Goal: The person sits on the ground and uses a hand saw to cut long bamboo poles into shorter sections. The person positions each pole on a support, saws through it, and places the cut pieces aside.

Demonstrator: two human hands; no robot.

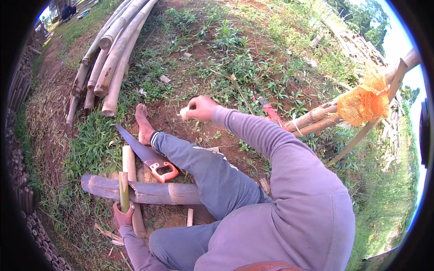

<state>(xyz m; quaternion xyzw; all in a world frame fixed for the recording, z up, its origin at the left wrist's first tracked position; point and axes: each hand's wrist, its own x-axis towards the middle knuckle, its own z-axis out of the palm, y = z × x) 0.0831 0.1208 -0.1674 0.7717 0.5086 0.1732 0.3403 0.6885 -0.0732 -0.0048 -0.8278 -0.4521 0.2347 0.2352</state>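
Observation:
My left hand point(124, 214) is closed round the lower end of a short green bamboo piece point(124, 189). That piece stands across a thick, dark bamboo length point(156, 193) with a notch in its upper edge. My right hand point(201, 108) is raised over the ground ahead, its fingers pinching a small pale piece point(184, 113), too small to make out fully. Beside my outstretched leg lies a handsaw point(143, 151) with an orange handle. A pale bamboo strip point(129, 162) passes under the dark length.
Long bamboo poles point(115, 58) lie at the far left. To the right, an orange mesh bag point(364, 101) hangs on tied poles point(316, 118), with a red tool point(271, 113) beside them. Stacked bamboo point(43, 241) lines the left edge. Cut scraps point(190, 217) lie near my legs.

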